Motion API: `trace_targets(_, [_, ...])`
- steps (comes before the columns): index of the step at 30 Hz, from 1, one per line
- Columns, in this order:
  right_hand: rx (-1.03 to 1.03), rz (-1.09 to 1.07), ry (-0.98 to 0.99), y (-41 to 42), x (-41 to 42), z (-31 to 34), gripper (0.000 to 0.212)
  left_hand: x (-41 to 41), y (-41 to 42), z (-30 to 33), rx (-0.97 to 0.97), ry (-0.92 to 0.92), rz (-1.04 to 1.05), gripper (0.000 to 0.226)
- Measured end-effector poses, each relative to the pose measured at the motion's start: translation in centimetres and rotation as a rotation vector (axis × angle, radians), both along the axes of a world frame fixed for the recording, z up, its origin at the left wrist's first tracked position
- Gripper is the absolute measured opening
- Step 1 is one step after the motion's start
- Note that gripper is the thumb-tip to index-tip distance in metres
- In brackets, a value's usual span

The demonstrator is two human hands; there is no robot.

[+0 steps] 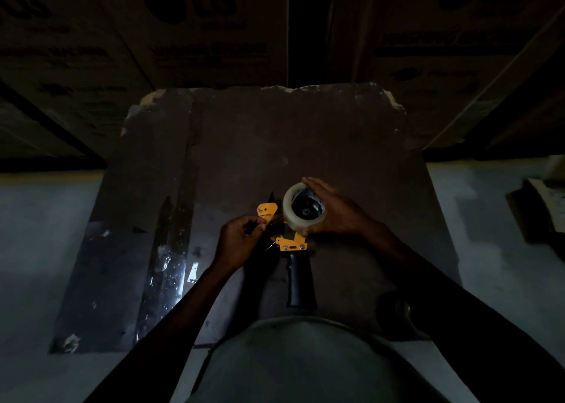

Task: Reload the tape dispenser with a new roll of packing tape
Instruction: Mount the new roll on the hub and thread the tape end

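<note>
A yellow tape dispenser [291, 243] with a black handle lies on a flat sheet of brown cardboard [305, 133], handle pointing toward me. A roll of clear packing tape [289, 211] sits on its black hub. My right hand [334, 211] wraps around the right side of the roll, fingers over its top edge. My left hand [240, 234] pinches something small and dark at the dispenser's front end, just below the yellow guard plate [267, 211]; whether that is the tape's end I cannot tell.
The scene is dim. Large printed cardboard boxes [195, 35] stand along the far side. Strips of shiny tape [166, 265] run down the cardboard's left part. A dark round object [397, 309] lies by my right forearm. More cardboard [541, 207] sits at the right edge.
</note>
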State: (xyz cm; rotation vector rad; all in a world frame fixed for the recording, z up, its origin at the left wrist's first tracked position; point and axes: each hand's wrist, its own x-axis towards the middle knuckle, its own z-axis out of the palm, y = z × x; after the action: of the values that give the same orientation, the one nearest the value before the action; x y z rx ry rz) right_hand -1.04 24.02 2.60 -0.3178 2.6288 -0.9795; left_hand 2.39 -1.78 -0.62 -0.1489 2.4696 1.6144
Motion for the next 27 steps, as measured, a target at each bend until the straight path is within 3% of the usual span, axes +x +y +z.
trace_targets(12, [0.086, 0.061, 0.040, 0.0, 0.4, 0.1, 0.121, -0.5, -0.4, 0.4, -0.081, -0.001, -0.120, 0.021])
trace_targets(16, [0.083, 0.057, 0.052, 0.3, 0.6, -0.1, 0.121, -1.5, 0.3, 1.7, -0.039, 0.010, -0.006, 0.009])
trace_targets(19, [0.068, 0.052, 0.053, 0.5, 0.6, -0.5, 0.122, -3.5, 1.4, 2.8, -0.051, 0.026, -0.073, 0.035])
trace_targets(22, [0.065, 0.053, 0.060, 0.6, 0.4, -0.9, 0.124, -5.8, 2.6, 2.2, -0.148, -0.111, -0.264, 0.058])
trace_targets(24, [0.048, 0.052, 0.048, 0.6, 0.2, -1.1, 0.125, -6.3, 3.2, 1.8, -0.062, -0.248, -0.293, 0.057])
trace_targets(27, [-0.040, 0.014, -0.013, 1.0, 0.3, -1.0, 0.127, -6.5, 3.6, 0.8, 0.034, -0.262, -0.337, 0.038])
